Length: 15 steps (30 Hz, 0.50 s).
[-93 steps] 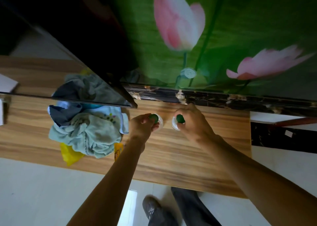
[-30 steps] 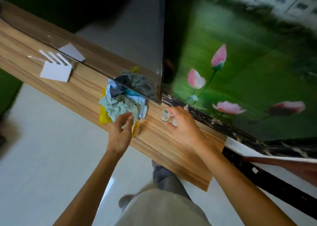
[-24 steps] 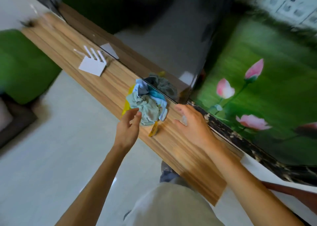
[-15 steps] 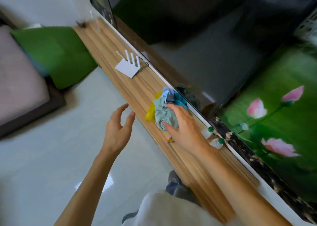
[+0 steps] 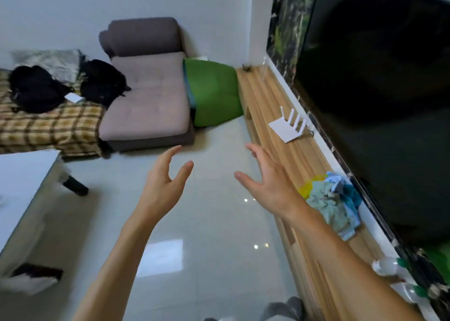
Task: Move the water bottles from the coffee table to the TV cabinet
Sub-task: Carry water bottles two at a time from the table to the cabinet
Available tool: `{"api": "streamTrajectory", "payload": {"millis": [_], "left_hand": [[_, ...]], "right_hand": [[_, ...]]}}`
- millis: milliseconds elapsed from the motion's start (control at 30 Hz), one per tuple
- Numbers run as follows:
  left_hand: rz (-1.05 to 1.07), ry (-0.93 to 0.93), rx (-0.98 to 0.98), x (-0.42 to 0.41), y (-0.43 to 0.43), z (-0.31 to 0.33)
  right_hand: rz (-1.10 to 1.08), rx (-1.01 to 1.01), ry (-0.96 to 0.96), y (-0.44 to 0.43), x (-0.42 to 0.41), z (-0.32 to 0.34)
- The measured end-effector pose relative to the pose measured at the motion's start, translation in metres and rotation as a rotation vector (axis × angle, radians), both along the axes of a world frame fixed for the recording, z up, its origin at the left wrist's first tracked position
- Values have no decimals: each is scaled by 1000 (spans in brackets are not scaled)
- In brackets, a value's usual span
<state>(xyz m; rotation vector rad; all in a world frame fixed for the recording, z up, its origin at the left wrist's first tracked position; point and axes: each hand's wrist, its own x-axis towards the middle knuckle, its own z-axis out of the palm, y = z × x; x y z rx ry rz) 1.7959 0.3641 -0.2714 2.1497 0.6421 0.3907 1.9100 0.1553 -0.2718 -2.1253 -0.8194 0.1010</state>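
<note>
Both hands withdrawn from 2 bottles (image 5: 387, 267) on TV cabinet (image 5: 275, 126), left hand (image 5: 163, 186) and right hand (image 5: 270, 184) spread, empty

Both forearms are bare right up to the bottom edge of the view, with no sleeve, watch or ring on either one. The left hand (image 5: 165, 186) is slim, with long fingers and short nails, and the right hand (image 5: 270, 186) looks much the same. Low down, a bit of grey trouser fabric (image 5: 282, 308) shows, with a pale blurred patch just left of it that I cannot make out.
</note>
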Motion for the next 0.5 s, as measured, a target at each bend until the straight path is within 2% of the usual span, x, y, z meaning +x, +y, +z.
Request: {"api": "streamTrajectory", "payload": {"millis": [500], "left_hand": [[564, -107, -8, -255, 119, 28]], "right_hand": [[574, -16, -69, 241, -151, 47]]}}
